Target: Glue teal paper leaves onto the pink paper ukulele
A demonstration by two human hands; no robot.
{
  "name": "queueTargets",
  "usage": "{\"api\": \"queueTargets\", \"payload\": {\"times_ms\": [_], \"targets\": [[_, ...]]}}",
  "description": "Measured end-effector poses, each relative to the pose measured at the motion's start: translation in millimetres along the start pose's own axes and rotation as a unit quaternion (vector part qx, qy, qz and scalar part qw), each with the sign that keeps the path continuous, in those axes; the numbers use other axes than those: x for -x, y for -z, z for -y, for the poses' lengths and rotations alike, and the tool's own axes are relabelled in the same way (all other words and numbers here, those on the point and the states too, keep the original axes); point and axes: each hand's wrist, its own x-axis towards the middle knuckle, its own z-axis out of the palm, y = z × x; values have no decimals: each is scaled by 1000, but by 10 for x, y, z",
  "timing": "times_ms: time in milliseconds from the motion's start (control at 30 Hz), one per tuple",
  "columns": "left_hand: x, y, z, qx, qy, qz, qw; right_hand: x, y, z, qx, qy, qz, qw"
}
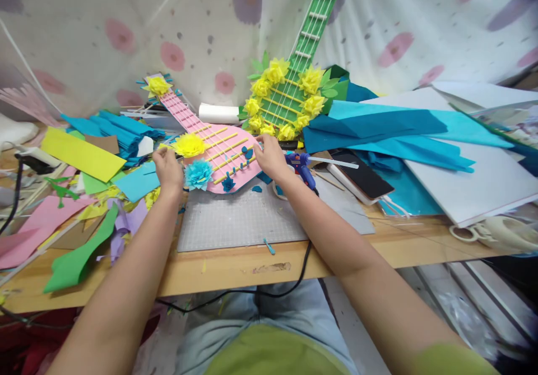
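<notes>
A pink paper guitar (239, 134) lies tilted over the cutting mat, its neck toward the upper left. Yellow sticks and pale strings cross its body. A yellow paper flower (190, 145) and a light-blue paper flower (198, 174) sit on its left side, with small dark-blue paper pieces (228, 183) near the lower edge. My right hand (271, 157) grips the body's right edge, thumb and fingers closed around it. At the left edge, beside the flowers, my left hand (168, 169) is closed on the guitar, its fingertips partly hidden.
Behind stands a green paper guitar (309, 44) ringed with yellow flowers. Right of the grey cutting mat (244, 223) are a blue glue gun (301, 166), a phone (363, 172), blue paper (390, 128) and a mug (504, 232). Paper scraps (84, 153) crowd the left. A black cable (269, 295) hangs in front.
</notes>
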Motion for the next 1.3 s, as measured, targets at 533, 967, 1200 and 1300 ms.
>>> {"api": "queueTargets", "payload": {"times_ms": [533,967,1200,1300], "targets": [[458,-428,-817,-269,-307,282,868,617,1097,-415,-4,-101,365,926],[1197,-648,-734,-409,-499,336,686,546,937,-859,114,-63,95,987],[1259,-698,-666,-447,-463,304,702,526,668,-892,99,-141,52,984],[1265,-708,-641,-436,-463,297,712,521,652,-900,86,-149,49,984]]}}
